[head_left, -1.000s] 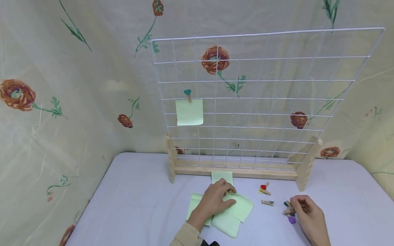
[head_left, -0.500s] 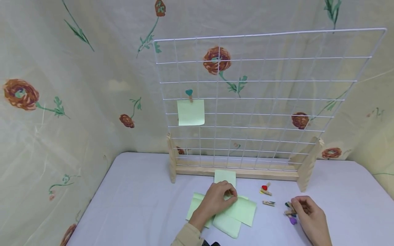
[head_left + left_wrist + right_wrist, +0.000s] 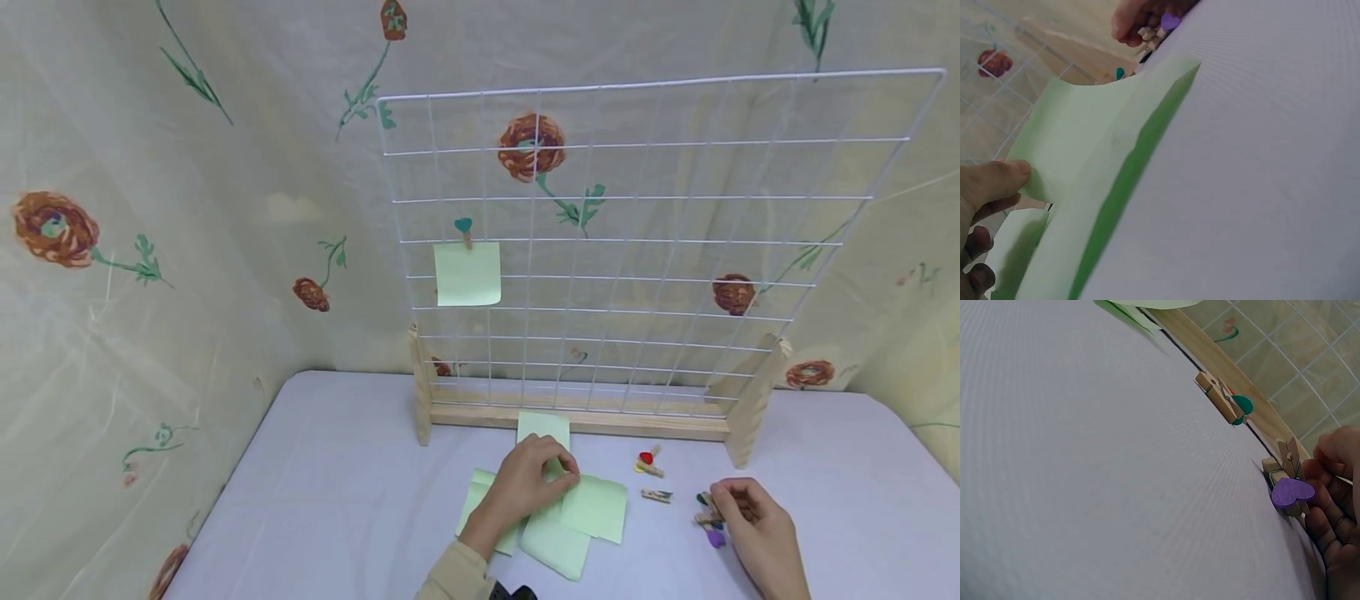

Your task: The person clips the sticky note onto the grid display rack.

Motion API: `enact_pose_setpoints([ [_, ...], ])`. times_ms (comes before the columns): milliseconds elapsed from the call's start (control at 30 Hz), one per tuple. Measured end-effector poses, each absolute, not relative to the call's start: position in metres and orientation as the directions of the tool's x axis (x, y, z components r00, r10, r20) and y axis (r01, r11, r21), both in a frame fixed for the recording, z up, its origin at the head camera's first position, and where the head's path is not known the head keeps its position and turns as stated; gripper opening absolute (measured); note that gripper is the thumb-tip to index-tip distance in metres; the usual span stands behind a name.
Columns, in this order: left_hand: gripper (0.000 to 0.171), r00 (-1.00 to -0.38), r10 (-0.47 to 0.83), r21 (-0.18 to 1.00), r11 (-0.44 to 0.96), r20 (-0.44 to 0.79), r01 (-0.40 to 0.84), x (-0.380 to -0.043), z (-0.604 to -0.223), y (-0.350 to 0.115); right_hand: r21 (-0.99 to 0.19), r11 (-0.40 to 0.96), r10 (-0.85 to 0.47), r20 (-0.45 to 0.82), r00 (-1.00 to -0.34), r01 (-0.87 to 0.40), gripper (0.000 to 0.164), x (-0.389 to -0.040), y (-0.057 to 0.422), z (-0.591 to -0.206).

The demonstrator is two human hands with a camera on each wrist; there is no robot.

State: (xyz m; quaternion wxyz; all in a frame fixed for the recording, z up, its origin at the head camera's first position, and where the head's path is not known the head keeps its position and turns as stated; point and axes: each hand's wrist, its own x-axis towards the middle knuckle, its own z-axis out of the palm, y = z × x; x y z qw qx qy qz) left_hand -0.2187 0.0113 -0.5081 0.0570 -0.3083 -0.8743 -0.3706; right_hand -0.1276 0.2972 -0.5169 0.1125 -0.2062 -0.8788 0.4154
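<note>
My left hand [image 3: 531,479] pinches the edge of a pale green sticky note [image 3: 600,508] between thumb and forefinger, above other loose green notes [image 3: 555,546]. In the left wrist view the pinched note [image 3: 1079,131] rises from the table, slightly curved. My right hand [image 3: 757,529], fingers curled, pinches a small wooden clothespin [image 3: 710,503] at the right. Right beside it lies a clothespin with a purple heart [image 3: 1292,492]. The right fingertips are partly hidden behind the clothespins.
A white wire grid [image 3: 622,197] stands in a wooden base [image 3: 570,419] at the back. A green note [image 3: 467,275] hangs on it from a teal-heart clothespin [image 3: 464,229]. Other clothespins [image 3: 657,496], one with a red heart [image 3: 646,458], lie between the hands on the white-covered table [image 3: 322,500].
The left thumb and forefinger have closed on the note, which has shifted slightly to the right and turned straighter. The right hand stays nearly still at the clothespins.
</note>
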Motion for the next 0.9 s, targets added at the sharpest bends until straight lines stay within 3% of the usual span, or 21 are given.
enact_pose_setpoints([
  [400, 0.005, -0.797, 0.474, 0.615, 0.516, 0.374, 0.596, -0.2182, -0.5023, 0.0079, -0.782, 0.591, 0.443, 0.108, -0.89, 0.199, 0.028, -0.1258, 0.2975, -0.5158],
  [633, 0.004, -0.777, 0.471, 0.646, 0.447, 0.417, 0.618, -0.221, -0.5042, 0.007, -0.778, 0.591, 0.443, 0.091, -0.892, 0.214, 0.03, -0.1258, 0.2989, -0.5176],
  [900, 0.004, -0.808, 0.429, 0.672, 0.461, 0.403, 0.58, -0.2221, -0.5002, 0.0065, -0.781, 0.579, 0.45, 0.069, -0.89, 0.232, 0.031, -0.1257, 0.2984, -0.516],
])
